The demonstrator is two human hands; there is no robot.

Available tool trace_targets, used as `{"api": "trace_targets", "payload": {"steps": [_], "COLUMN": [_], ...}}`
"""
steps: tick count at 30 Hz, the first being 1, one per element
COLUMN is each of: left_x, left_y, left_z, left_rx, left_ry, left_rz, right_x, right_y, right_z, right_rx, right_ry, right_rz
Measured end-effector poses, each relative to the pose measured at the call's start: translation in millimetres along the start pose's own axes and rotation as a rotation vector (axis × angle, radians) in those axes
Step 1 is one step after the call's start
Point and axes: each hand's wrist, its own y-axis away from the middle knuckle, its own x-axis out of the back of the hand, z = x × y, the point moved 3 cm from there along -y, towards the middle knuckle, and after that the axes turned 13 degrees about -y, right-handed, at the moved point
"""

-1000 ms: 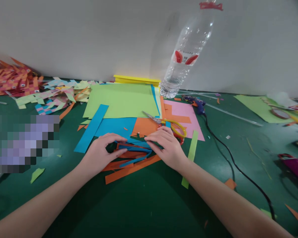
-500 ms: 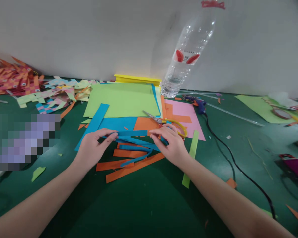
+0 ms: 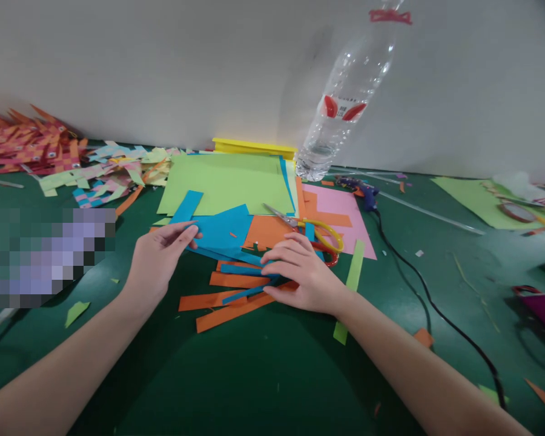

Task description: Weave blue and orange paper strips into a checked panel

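My left hand (image 3: 157, 257) pinches a blue paper strip (image 3: 227, 217) between thumb and fingers. The strip slants up to the right, and its outline merges with the blue paper beneath. My right hand (image 3: 297, 272) hovers low over a loose pile of paper strips, fingers apart and slightly curled, with nothing visible in them. In that pile lie orange strips (image 3: 224, 321) and narrow blue strips (image 3: 243, 270). Scissors (image 3: 329, 233) with yellow and red handles rest just beyond my right hand. A green strip (image 3: 355, 266) passes beside my right wrist.
Green sheets (image 3: 227, 181) are stacked behind my hands, near a pink sheet (image 3: 336, 206). A clear bottle (image 3: 345, 97) leans at the wall. A glue gun (image 3: 367, 197) trails a black cord (image 3: 418, 272) on the right. Woven paper pieces (image 3: 31, 145) crowd the back left.
My right hand has opened away from the blue strip's end and dropped slightly toward the pile. My left hand has shifted left, and the strip has tilted upward.
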Motion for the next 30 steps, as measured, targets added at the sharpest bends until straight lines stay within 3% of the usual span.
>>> {"api": "trace_targets", "payload": {"steps": [2,4,9,13,17,23,27,30], "left_x": [-0.6,-1.7,-5.3,-3.9,-0.2,-11.4,-16.7,-16.0], "left_y": [-1,-2,-6,-6,1,14,17,17], "left_z": [-1,-3,-8,-10,2,15,15,13], "left_rx": [0.009,0.011,-0.013,-0.039,-0.2,-0.489,-0.698,-0.743], "left_ry": [0.083,0.169,0.304,0.252,0.031,-0.415,-0.636,-0.787], "left_rz": [0.008,0.042,0.112,0.11,0.038,-0.189,-0.129,-0.056], "right_x": [-2,0,21,26,26,24,19,15], "right_y": [0,0,13,21,21,17,15,13], "right_z": [2,7,32,47,48,40,38,38], "right_rx": [-0.004,-0.053,-0.453,-0.6,-0.598,-0.568,-0.52,-0.461], "right_ry": [-0.015,-0.062,-0.278,-0.442,-0.44,-0.167,0.042,0.121], "right_rz": [-0.003,0.089,0.679,0.854,0.861,0.718,0.584,0.494]}}
